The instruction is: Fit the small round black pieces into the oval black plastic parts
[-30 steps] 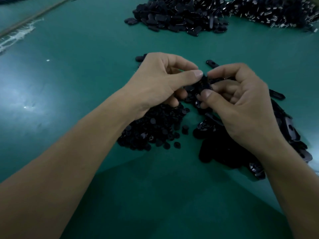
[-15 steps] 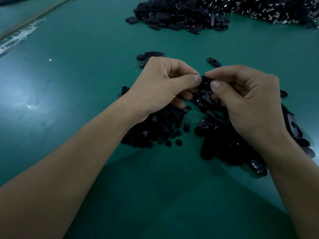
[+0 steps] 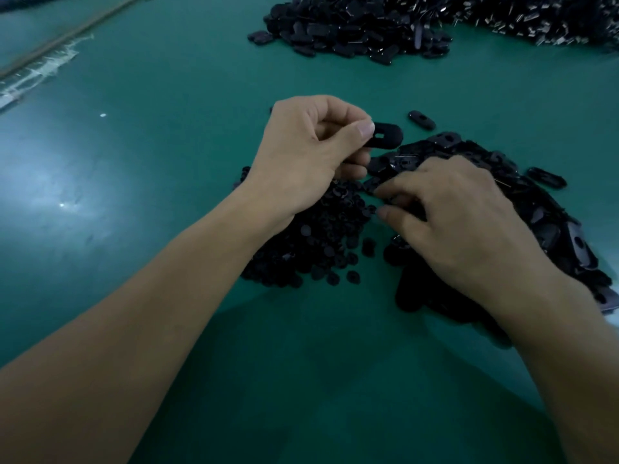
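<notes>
My left hand (image 3: 308,155) pinches one oval black plastic part (image 3: 385,137) between thumb and fingers and holds it above the green table. My right hand (image 3: 459,222) is lowered at the edge of the heap of small round black pieces (image 3: 311,242), fingers curled with their tips among the pieces; whether it holds one is hidden. A heap of oval black parts (image 3: 542,209) lies under and to the right of my right hand.
A large pile of black oval parts (image 3: 351,28) lies at the back, with a pile of shiny metal bits (image 3: 542,18) at the back right. Two loose oval parts (image 3: 421,119) (image 3: 547,177) lie near the heap. The green table (image 3: 150,145) stretches left.
My hands have come apart. The left hand keeps the oval part and has lifted it slightly; the right hand has dropped down to the small round pieces.
</notes>
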A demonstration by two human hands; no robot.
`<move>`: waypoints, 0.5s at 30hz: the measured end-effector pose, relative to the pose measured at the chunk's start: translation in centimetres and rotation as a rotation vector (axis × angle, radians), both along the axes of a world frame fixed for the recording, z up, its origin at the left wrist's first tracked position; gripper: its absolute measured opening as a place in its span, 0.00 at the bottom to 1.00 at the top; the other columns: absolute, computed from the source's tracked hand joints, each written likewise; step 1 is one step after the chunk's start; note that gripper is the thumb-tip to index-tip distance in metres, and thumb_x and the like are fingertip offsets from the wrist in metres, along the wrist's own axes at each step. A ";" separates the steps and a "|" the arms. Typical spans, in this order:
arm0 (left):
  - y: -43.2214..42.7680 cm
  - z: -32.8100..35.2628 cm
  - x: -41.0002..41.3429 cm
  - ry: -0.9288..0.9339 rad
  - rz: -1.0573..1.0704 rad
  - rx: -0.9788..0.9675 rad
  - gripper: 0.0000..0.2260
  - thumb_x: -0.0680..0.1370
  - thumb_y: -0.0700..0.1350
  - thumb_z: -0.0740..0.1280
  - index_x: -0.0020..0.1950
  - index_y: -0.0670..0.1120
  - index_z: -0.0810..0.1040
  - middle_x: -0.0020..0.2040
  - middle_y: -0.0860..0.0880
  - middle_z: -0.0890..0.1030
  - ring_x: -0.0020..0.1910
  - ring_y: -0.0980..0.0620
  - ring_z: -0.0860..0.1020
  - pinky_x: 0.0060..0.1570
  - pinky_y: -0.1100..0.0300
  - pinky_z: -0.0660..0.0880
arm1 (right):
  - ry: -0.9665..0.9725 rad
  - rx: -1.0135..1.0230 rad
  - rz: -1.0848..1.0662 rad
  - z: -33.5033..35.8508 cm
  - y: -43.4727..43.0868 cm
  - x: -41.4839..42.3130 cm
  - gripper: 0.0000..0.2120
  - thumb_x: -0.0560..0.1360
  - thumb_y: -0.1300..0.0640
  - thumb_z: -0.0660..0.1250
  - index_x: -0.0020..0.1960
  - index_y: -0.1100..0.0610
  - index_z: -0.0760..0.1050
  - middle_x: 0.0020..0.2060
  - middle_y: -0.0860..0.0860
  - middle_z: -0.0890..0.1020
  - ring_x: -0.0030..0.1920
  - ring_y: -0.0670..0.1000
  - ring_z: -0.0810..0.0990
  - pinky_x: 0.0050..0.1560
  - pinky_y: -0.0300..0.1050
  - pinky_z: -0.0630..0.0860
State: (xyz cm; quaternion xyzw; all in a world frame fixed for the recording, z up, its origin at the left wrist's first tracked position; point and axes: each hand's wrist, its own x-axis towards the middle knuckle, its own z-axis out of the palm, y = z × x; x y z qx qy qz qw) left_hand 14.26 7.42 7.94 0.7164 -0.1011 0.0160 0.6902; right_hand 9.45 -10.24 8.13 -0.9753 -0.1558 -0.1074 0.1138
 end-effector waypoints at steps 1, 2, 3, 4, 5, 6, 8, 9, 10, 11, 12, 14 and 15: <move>0.0 0.0 0.1 0.000 0.015 -0.003 0.02 0.80 0.37 0.70 0.48 0.42 0.81 0.38 0.47 0.84 0.36 0.53 0.84 0.40 0.62 0.81 | 0.031 -0.031 0.017 0.0 0.3 -0.1 0.14 0.79 0.47 0.67 0.63 0.49 0.81 0.45 0.48 0.72 0.52 0.54 0.71 0.50 0.47 0.65; 0.0 -0.1 0.1 -0.001 0.030 -0.007 0.02 0.80 0.37 0.71 0.48 0.43 0.82 0.37 0.47 0.85 0.36 0.53 0.84 0.40 0.62 0.81 | 0.058 -0.057 0.030 0.0 0.5 -0.1 0.15 0.80 0.47 0.67 0.64 0.48 0.81 0.45 0.47 0.71 0.53 0.55 0.71 0.52 0.49 0.66; 0.0 -0.1 0.2 -0.001 0.043 -0.012 0.03 0.79 0.36 0.71 0.49 0.43 0.82 0.37 0.48 0.85 0.36 0.53 0.84 0.40 0.62 0.81 | 0.077 -0.073 0.038 0.0 0.6 -0.1 0.14 0.80 0.46 0.67 0.64 0.48 0.81 0.46 0.47 0.71 0.54 0.55 0.71 0.53 0.50 0.67; 0.0 -0.2 0.2 -0.002 0.054 -0.017 0.03 0.79 0.36 0.71 0.49 0.43 0.82 0.37 0.48 0.85 0.36 0.53 0.85 0.40 0.62 0.81 | 0.087 -0.078 0.040 0.0 0.7 0.0 0.14 0.80 0.47 0.67 0.63 0.48 0.81 0.47 0.48 0.73 0.54 0.55 0.71 0.54 0.51 0.68; 0.1 -0.2 0.3 -0.003 0.061 -0.018 0.04 0.79 0.36 0.71 0.49 0.44 0.82 0.37 0.49 0.85 0.36 0.53 0.85 0.41 0.62 0.81 | 0.091 -0.073 0.038 0.1 0.8 0.0 0.13 0.80 0.47 0.67 0.62 0.48 0.82 0.48 0.49 0.74 0.55 0.56 0.71 0.55 0.51 0.68; 0.1 -0.2 0.3 -0.005 0.067 -0.016 0.04 0.79 0.36 0.71 0.49 0.44 0.82 0.37 0.49 0.85 0.36 0.52 0.85 0.41 0.62 0.82 | 0.094 -0.063 0.034 0.1 0.9 0.0 0.12 0.80 0.48 0.67 0.61 0.48 0.82 0.48 0.50 0.76 0.55 0.56 0.71 0.54 0.51 0.68; 0.1 -0.2 0.3 -0.007 0.073 -0.013 0.04 0.79 0.36 0.71 0.49 0.43 0.83 0.37 0.48 0.86 0.37 0.52 0.85 0.41 0.62 0.82 | 0.096 -0.044 0.031 0.2 1.0 0.0 0.10 0.80 0.49 0.68 0.58 0.49 0.84 0.48 0.50 0.76 0.54 0.55 0.72 0.52 0.50 0.68; 0.0 -0.2 0.3 -0.008 0.074 -0.010 0.04 0.79 0.36 0.71 0.50 0.43 0.83 0.37 0.48 0.86 0.37 0.52 0.85 0.41 0.62 0.82 | 0.096 -0.038 0.035 0.1 1.0 0.0 0.09 0.80 0.50 0.68 0.57 0.50 0.84 0.47 0.50 0.77 0.53 0.55 0.72 0.51 0.50 0.68; 0.0 -0.3 0.3 -0.008 0.073 -0.006 0.04 0.79 0.36 0.71 0.50 0.43 0.83 0.37 0.48 0.86 0.37 0.52 0.85 0.41 0.62 0.82 | 0.094 -0.036 0.039 0.1 1.1 0.0 0.09 0.80 0.51 0.67 0.56 0.51 0.84 0.47 0.50 0.77 0.53 0.55 0.72 0.51 0.50 0.69; 0.0 -0.3 0.3 -0.006 0.071 -0.002 0.04 0.79 0.36 0.71 0.51 0.43 0.83 0.37 0.47 0.86 0.37 0.51 0.85 0.41 0.61 0.82 | 0.092 -0.040 0.043 0.1 1.2 0.0 0.09 0.81 0.51 0.67 0.55 0.51 0.84 0.46 0.50 0.77 0.53 0.55 0.72 0.51 0.49 0.69; 0.0 -0.4 0.3 -0.006 0.071 0.001 0.04 0.79 0.36 0.71 0.51 0.43 0.83 0.37 0.47 0.86 0.37 0.51 0.85 0.41 0.61 0.82 | 0.090 -0.053 0.046 0.0 1.3 -0.1 0.09 0.81 0.52 0.66 0.55 0.52 0.83 0.46 0.51 0.76 0.53 0.55 0.72 0.50 0.49 0.69; 0.0 -0.4 0.3 -0.006 0.075 0.009 0.04 0.79 0.36 0.71 0.51 0.43 0.83 0.38 0.47 0.86 0.37 0.51 0.85 0.41 0.61 0.82 | 0.083 -0.087 0.048 -0.1 1.6 -0.1 0.11 0.83 0.53 0.62 0.55 0.55 0.81 0.47 0.52 0.76 0.52 0.56 0.73 0.51 0.51 0.71; 0.1 -0.4 0.3 -0.007 0.077 0.010 0.04 0.79 0.36 0.71 0.51 0.43 0.83 0.38 0.47 0.86 0.37 0.51 0.85 0.41 0.60 0.82 | 0.074 -0.078 0.051 -0.2 1.6 0.0 0.10 0.83 0.54 0.60 0.55 0.56 0.80 0.47 0.52 0.76 0.52 0.56 0.73 0.51 0.52 0.71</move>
